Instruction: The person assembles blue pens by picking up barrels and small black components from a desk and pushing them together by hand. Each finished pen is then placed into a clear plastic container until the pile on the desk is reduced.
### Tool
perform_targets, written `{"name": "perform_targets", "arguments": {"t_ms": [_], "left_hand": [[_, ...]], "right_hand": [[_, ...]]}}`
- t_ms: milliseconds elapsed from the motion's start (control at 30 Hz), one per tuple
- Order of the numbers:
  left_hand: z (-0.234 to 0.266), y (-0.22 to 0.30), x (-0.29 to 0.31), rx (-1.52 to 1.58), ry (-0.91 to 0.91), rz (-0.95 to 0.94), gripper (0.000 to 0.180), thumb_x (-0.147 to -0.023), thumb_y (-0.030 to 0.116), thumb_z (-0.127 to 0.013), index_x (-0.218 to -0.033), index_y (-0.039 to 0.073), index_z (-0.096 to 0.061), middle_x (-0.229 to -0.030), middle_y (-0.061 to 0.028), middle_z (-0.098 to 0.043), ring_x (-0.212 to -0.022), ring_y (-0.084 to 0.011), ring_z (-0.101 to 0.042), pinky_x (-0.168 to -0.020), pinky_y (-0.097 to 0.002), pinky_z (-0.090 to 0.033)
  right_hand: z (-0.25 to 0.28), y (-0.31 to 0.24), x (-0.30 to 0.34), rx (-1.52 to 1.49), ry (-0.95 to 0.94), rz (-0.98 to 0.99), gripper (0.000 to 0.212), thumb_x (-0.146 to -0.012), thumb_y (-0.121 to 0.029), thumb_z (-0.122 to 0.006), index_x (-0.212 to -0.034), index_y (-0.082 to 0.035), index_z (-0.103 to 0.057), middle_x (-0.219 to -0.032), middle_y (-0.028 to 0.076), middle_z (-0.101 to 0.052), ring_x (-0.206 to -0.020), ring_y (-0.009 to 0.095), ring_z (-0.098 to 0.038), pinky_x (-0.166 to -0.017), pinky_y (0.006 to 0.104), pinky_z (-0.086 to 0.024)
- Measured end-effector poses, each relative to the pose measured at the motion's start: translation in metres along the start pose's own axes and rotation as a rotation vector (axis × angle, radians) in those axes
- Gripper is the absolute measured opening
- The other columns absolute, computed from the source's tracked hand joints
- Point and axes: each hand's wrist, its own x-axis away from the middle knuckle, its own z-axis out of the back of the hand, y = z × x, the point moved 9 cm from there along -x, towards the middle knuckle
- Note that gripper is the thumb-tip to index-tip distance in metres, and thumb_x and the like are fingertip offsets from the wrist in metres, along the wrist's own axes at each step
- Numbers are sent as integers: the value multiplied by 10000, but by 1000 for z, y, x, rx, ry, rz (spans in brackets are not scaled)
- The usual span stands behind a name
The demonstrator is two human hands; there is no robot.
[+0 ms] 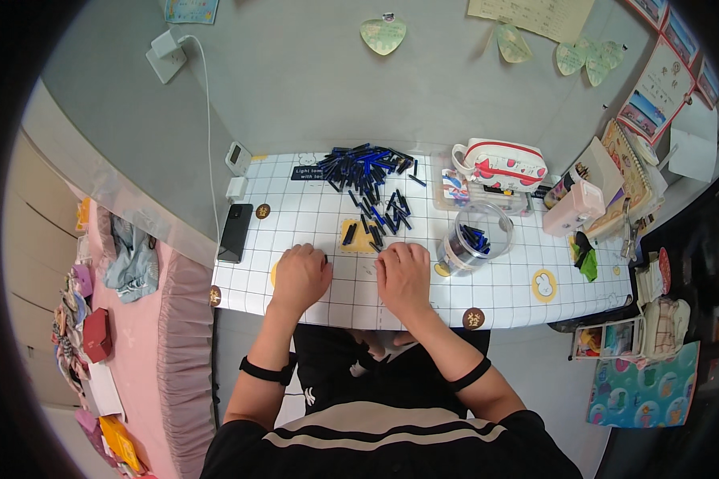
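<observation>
A heap of small dark-blue ink cartridges (363, 166) lies at the back of the white gridded table, with a looser trail spreading toward me. My left hand (302, 275) rests near the front edge, fingers curled; a dark end, seemingly of a cartridge, shows at its fingertips. To its right is my right hand (405, 275), also curled, just in front of the nearest loose cartridges; its fingertips are turned down and whatever they hold is hidden. Between and beyond the hands, a few cartridges lie on a yellow square (358, 244). A clear round tub (465, 239) beside my right hand contains several cartridges.
A black phone (236, 233) lies at the left, below a white cable (209, 120). At the back right, a white and red pencil case (503, 165) sits on a clear box. A pink container (574, 209) and notebooks (627, 172) stand along the right side.
</observation>
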Motion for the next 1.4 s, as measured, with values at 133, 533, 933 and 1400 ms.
{"name": "perform_targets", "arguments": {"t_ms": [133,533,933,1400], "left_hand": [[0,-10,-11,-40,42,67,124,-598,98,-520,-525,27,-449,-546,-97,-442,-535,-251,-452,-495,-334,-373],[-22,-7,-36,146,35,198,175,-642,170,-543,-640,9,-475,-641,-111,-474,-587,-259,-481,-511,-329,-394],[-35,-8,-29,317,-224,319,191,-563,176,-614,-650,31,-524,-623,-77,-540,-574,-219,-519,-508,-290,-411],[-42,-13,-26,388,-347,373,165,-558,187,-616,-626,44,-570,-601,-65,-556,-556,-187,-530,-504,-262,-419]], "right_hand": [[-2,-3,-1,-25,-3,33,97,-620,-81,-509,-700,-40,-473,-748,63,-410,-731,231,-372,-682,334,-298],[-11,-8,-7,-94,-133,57,171,-614,-89,-524,-765,-20,-484,-780,80,-399,-731,230,-376,-660,328,-304],[-21,8,-22,60,-231,-37,94,-607,-43,-486,-689,-33,-441,-690,86,-426,-657,227,-432,-576,308,-343],[-14,12,-12,124,-324,-94,202,-578,-2,-482,-774,-1,-434,-729,114,-449,-647,238,-477,-565,295,-387]]}}
